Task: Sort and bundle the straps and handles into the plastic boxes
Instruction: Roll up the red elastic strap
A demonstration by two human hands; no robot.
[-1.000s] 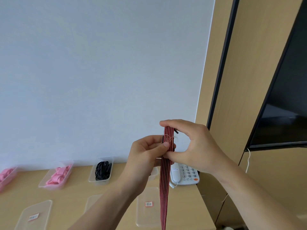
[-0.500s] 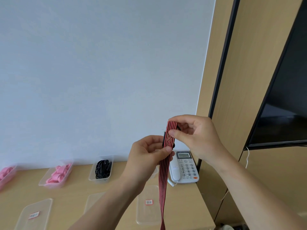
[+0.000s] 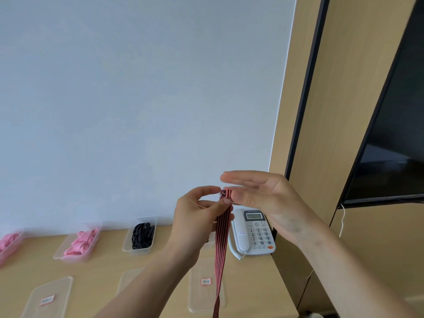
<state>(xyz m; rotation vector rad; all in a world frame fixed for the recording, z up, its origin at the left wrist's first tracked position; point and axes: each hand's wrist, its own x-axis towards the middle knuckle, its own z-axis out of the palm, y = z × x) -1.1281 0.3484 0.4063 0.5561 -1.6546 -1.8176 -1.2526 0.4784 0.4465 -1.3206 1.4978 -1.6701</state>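
Observation:
A bundle of red-and-black striped straps [image 3: 220, 244] hangs straight down in front of me, its folded top end level with my fingers. My left hand [image 3: 197, 216] pinches the bundle near the top between thumb and fingers, and a thin pale thread or band runs across the back of that hand. Just right of the top end, my right hand [image 3: 259, 193] is held flat with straight fingers and its thumb pressing the bundle's tip. On the wooden desk [image 3: 98, 267] stand a plastic box of black straps [image 3: 141, 236] and a box of pink straps [image 3: 79, 244].
Another pink-filled box [image 3: 9, 245] sits at the far left edge. Three labelled clear lids [image 3: 47, 297] [image 3: 129, 280] [image 3: 205, 288] lie flat on the desk's near side. A white telephone [image 3: 251, 232] stands at the desk's right end, against a wooden cabinet with a dark screen [image 3: 394, 143].
My right hand has opened from a pinch on the bundle's top to flat fingers beside it. The top end now looks folded over and shorter above my left hand.

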